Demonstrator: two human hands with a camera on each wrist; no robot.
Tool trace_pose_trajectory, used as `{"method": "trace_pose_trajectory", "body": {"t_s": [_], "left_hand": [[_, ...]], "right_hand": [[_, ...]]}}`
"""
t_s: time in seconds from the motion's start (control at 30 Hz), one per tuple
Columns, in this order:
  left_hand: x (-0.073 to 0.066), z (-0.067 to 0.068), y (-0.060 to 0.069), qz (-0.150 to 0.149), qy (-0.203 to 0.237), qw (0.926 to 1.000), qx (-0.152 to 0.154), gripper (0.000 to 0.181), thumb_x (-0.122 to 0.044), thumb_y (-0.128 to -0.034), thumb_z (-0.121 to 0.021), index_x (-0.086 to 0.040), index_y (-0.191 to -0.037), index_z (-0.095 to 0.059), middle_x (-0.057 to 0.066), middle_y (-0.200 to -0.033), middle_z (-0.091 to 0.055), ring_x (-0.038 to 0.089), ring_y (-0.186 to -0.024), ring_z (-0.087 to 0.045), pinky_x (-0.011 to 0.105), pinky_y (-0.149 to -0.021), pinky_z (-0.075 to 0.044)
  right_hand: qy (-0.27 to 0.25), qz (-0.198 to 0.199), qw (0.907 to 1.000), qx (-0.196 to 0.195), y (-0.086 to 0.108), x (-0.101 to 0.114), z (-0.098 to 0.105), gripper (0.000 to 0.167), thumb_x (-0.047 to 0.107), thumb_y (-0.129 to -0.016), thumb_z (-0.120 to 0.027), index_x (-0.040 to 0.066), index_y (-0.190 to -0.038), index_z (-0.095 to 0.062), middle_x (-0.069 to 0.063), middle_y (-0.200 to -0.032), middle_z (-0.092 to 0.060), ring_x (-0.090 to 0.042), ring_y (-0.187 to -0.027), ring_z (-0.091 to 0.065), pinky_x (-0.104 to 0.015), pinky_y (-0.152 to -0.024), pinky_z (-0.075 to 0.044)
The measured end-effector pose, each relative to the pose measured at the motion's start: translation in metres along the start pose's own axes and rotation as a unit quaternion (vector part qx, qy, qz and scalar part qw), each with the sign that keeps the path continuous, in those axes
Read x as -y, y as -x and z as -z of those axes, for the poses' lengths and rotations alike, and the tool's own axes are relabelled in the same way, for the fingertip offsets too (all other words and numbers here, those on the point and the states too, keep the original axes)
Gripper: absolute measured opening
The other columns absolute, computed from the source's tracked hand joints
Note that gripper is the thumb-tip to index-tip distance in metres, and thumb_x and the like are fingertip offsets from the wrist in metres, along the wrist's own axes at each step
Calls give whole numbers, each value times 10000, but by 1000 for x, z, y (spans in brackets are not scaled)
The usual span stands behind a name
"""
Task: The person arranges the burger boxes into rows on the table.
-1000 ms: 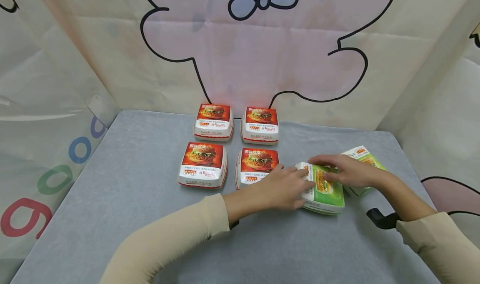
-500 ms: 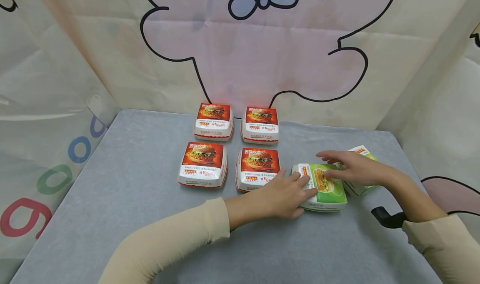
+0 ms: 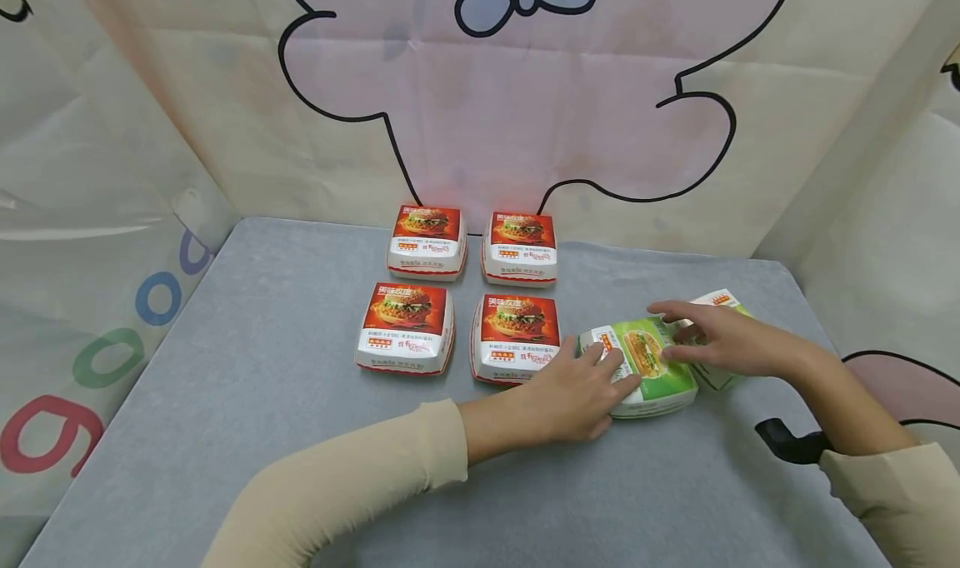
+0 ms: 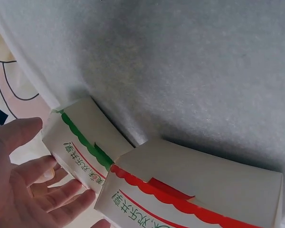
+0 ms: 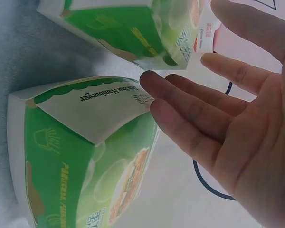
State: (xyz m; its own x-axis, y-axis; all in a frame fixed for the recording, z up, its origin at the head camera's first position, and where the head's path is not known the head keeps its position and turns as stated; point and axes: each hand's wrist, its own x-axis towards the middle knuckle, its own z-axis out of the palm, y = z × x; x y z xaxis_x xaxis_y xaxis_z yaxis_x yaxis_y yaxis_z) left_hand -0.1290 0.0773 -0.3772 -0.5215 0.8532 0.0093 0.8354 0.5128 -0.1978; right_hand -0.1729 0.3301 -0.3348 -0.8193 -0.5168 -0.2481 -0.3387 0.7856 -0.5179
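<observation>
adjusting the nearer green box [image 3: 652, 376] looks like your step. head view: it lies slightly skewed on the grey table [image 3: 187, 385], right of the front right red box [image 3: 517, 326]. your left hand [image 3: 581, 393] is spread over its left end; your right hand [image 3: 720, 339], thumb and fingers parted, is over its right end, with the second green box [image 3: 722, 298] partly behind. advice: guide with light, even pressure low on both ends; thin card may crush. left wrist view: fingers spread, pinching nothing; red box close by, so avoid nudging it. right wrist view: fingers fairly straight beside two green boxes; cannot tell contact. turn slowly, clearing the second one.
</observation>
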Motion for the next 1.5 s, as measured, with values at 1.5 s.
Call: {"method": "trace_pose_trajectory", "body": {"t_s": [1.5], "left_hand": [[22,2,-11,288,870,9941,573,545,-473,-973,-551,-299,-1483,-470,5,-1381,-499,177,-1134,-583,511,-1015,-397]], "right_hand": [[212,301,9993,-46,-14,1,-11,543,61,-913,-696,8,-1417,-501,-205,-1369,-569,-392,-1147,-612,-564,-915,-489]]}}
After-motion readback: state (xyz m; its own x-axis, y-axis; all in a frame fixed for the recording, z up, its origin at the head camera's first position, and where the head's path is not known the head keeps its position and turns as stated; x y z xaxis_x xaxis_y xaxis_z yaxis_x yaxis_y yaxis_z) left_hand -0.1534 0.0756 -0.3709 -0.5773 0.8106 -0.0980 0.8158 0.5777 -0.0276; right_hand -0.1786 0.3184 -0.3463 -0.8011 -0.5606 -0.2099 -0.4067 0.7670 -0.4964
